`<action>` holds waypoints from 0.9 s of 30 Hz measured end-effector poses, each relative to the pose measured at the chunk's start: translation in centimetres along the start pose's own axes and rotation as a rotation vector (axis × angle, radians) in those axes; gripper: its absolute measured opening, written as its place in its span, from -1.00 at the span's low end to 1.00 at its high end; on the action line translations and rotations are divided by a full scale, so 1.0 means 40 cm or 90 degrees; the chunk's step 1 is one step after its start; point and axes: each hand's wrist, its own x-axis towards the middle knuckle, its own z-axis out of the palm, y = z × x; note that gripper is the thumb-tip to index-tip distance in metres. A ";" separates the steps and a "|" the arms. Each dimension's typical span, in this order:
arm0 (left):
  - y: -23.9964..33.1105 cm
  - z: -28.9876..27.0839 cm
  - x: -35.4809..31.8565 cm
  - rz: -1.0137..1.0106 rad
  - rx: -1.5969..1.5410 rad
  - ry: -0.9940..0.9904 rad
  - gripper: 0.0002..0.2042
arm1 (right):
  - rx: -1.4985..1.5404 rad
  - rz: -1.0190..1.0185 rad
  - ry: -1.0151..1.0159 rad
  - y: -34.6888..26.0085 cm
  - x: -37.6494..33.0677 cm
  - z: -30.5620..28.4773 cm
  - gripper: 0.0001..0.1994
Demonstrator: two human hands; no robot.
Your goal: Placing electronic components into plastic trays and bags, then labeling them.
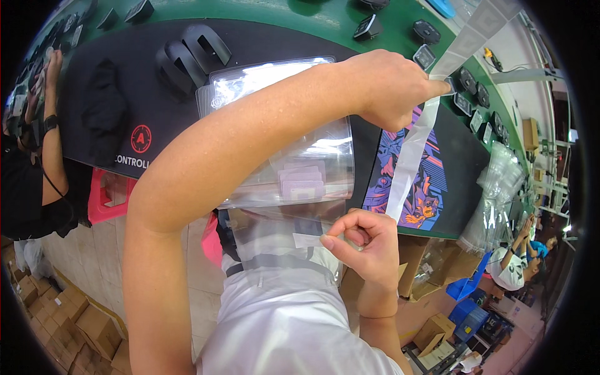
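While your left hand [390,87] reaches across the clear plastic packs [284,125] and pinches the white backing strip [412,150] near its top, your right hand [362,240] curls nearly closed at the strip's lower end. Green counter [281,19], black mats, cartons on floor.

clear plastic clamshell tray [294,156] under arm, glossy, catches glare. backing strip [409,156] looks like waxy paper, semi-translucent, smooth. black desk mat [144,106] matt, cloth-like top; printed mat [431,181] same finish, colourful. table [294,19] green, smooth. black clips [187,56] hard plastic, slight sheen. cardboard boxes [56,312] dull brown.
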 end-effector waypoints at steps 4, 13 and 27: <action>0.003 0.001 0.001 0.000 -0.001 -0.005 -0.37 | -0.018 0.016 0.001 0.008 0.001 0.002 -0.88; 0.001 -0.001 0.000 -0.016 0.010 -0.022 -0.38 | -0.096 -0.039 0.067 0.015 0.008 0.025 -0.89; -0.012 0.007 0.003 0.007 0.033 0.034 -0.36 | -0.202 -0.167 0.258 0.064 0.005 0.100 -0.11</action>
